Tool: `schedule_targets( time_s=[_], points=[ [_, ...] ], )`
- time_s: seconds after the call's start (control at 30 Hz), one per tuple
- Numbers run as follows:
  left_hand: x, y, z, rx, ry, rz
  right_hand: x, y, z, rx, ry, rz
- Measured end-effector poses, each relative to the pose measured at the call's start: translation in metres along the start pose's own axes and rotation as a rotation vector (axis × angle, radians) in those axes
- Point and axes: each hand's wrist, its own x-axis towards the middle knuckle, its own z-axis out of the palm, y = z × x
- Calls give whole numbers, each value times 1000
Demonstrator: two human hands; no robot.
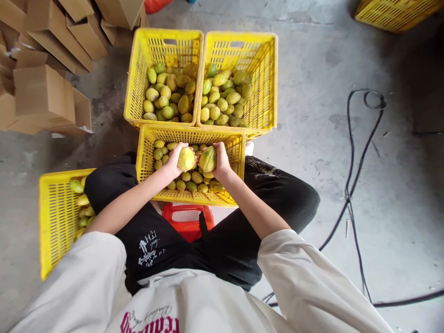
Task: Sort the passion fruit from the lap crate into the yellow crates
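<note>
Both of my hands are raised over the near yellow crate (146, 152), each wrapped around one fruit. My left hand (173, 159) is closed on a mostly yellow papaya (186, 159). In my right hand (221, 159) sits a greener papaya (208, 159) with darker streaks. The two fruits are held close together with a small gap between them. Below them, several smaller yellow-green papayas (197, 177) lie in the crate, partly hidden by my hands.
Behind stand two yellow crates, the left one (133, 78) and the right one (265, 83), holding more papayas. Another crate (55, 217) is beside my left knee. Cardboard boxes (45, 92) are piled at far left. A black cable (357, 175) runs over the floor; a red stool (189, 226) shows beneath me.
</note>
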Motion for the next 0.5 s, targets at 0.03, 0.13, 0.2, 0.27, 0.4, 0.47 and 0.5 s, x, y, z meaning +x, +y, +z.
schedule_targets(
  time_s=[0.03,0.13,0.2,0.27,0.4,0.47,0.5],
  points=[
    [0,0,0,-5,5,3,2,1,0,-10,11,-35],
    [2,-2,0,-4,8,7,7,4,0,-38,22,-91],
    [4,-4,0,7,5,2,9,4,1,-43,42,-96],
    [7,-6,-1,15,12,-2,12,5,3,-40,68,-100],
    [10,-9,-2,18,25,-2,15,8,3,-24,89,-107],
    [9,-8,-2,17,25,-5,17,9,1,-51,47,-123],
    [8,-7,-3,13,25,-7,18,9,-1,-79,4,-140]
  ],
)
